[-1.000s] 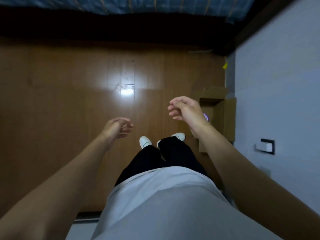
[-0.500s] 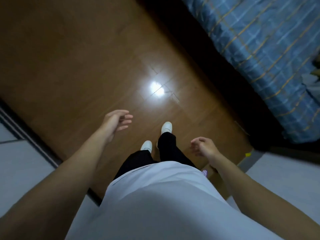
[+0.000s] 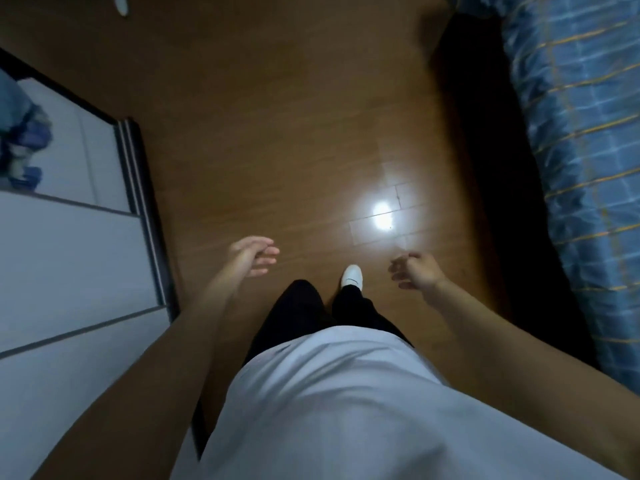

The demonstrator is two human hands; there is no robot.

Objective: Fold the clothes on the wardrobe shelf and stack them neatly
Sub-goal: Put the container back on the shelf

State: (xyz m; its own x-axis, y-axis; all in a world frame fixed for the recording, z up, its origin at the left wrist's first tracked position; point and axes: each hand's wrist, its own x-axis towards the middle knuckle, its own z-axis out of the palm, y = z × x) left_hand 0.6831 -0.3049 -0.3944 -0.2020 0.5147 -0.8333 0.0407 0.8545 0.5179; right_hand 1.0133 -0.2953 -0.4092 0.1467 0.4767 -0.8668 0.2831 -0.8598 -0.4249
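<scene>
Brown glossy laminate floor (image 3: 277, 133) has swung round in the last half second. The white smooth-panelled wardrobe (image 3: 69, 254) now fills nine o'clock and the blue checked bedcover (image 3: 581, 168) three o'clock. Crumpled blue clothes (image 3: 24, 133), soft and blurred, lie on its shelf at ten o'clock. The left hand (image 3: 254, 259) has relaxed, slightly spread fingers and the right hand (image 3: 415, 275) has loosely curled ones; both hold nothing. Folding seems not yet begun.

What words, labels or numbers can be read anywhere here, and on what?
None can be read.
The shirt, shoe, bedspread and wardrobe show no print.
The clothes in the wardrobe are too blurred to tell.
</scene>
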